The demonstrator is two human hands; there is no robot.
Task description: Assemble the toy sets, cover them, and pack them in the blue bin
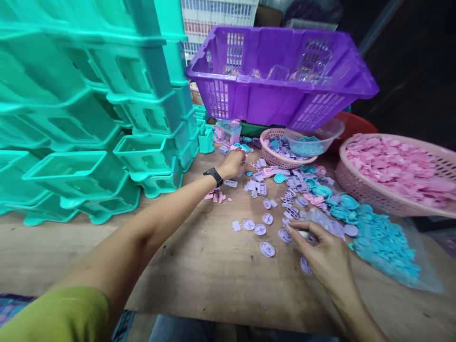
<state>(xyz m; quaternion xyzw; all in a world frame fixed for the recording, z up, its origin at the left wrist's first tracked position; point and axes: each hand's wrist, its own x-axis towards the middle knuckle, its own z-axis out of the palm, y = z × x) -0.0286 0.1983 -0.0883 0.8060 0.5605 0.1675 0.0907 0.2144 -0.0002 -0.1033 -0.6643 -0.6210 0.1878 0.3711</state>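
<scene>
Matt wood table [199, 266]; glossy plastic crates [89, 118].

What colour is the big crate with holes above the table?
Purple; the crate shows best in the head view.

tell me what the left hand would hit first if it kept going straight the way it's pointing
The left hand points up and away across the table. Straight on, it would likely first meet the small pink and purple assembled toy piece, with the purple crate above it. Depth is hard to judge.
</scene>
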